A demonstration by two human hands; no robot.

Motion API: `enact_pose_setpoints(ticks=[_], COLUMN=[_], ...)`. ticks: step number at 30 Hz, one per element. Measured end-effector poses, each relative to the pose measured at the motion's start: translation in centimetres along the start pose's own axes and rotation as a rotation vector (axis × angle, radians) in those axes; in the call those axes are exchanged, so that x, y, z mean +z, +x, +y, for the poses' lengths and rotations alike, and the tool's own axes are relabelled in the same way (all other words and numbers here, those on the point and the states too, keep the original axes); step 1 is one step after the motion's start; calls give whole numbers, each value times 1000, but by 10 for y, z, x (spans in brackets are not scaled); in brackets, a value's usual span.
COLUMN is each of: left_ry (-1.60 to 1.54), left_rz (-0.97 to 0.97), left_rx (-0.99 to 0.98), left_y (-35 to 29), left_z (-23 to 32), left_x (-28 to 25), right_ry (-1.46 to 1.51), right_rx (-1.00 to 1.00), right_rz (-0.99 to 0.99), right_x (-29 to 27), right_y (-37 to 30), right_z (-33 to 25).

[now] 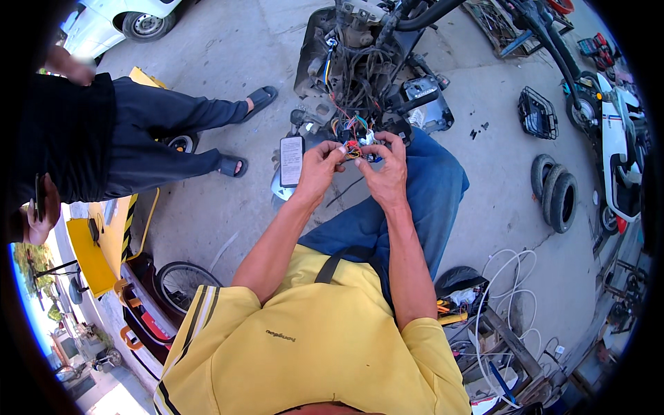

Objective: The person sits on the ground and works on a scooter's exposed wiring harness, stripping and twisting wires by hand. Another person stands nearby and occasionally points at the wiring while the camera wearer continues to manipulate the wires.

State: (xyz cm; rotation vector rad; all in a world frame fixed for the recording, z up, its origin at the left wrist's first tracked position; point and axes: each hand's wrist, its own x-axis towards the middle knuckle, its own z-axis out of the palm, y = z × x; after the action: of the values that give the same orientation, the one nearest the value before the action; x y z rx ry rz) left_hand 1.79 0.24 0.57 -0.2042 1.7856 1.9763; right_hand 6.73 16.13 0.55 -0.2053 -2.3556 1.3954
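Note:
My left hand [322, 163] and my right hand [384, 169] meet over a bundle of thin coloured wires [353, 148], red and orange among them. Fingers of both hands are pinched on the wires; exactly which strand each holds is too small to tell. Just beyond them, white connectors [367, 137] and more loose wiring hang from the stripped front of a scooter or motorbike [360, 69], full of dark cables. Beside my left hand lies a dark, flat rectangular box or device with a pale printed face [292, 162].
At the left stands a person in dark trousers [152, 114] and sandals, holding a phone. Worn tyres [564, 200] and a black basket [537, 113] lie to the right. A white coiled hose [515, 277] and a toolbox-like crate sit at lower right. A bicycle wheel [183, 287] is at lower left.

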Motion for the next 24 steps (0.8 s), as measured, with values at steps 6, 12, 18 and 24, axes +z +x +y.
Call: enact_pose_setpoints(ticks=[6,12,18,24], left_ry=[20,-25,-39,-112], left_rz=[9,-33,-57,-73], left_rx=[-25,-42,-84,-117], left_y=[-1,3,2,1], left_z=[2,0,0,0], left_x=[0,-2,-3,-5], right_ry=[50,239,279,237], right_rx=[55,197,235,261], right_rz=[14,8,-28,4], right_x=[5,7,9,4], right_y=[-1,2,0,1], right_z=[7,17,27,21])
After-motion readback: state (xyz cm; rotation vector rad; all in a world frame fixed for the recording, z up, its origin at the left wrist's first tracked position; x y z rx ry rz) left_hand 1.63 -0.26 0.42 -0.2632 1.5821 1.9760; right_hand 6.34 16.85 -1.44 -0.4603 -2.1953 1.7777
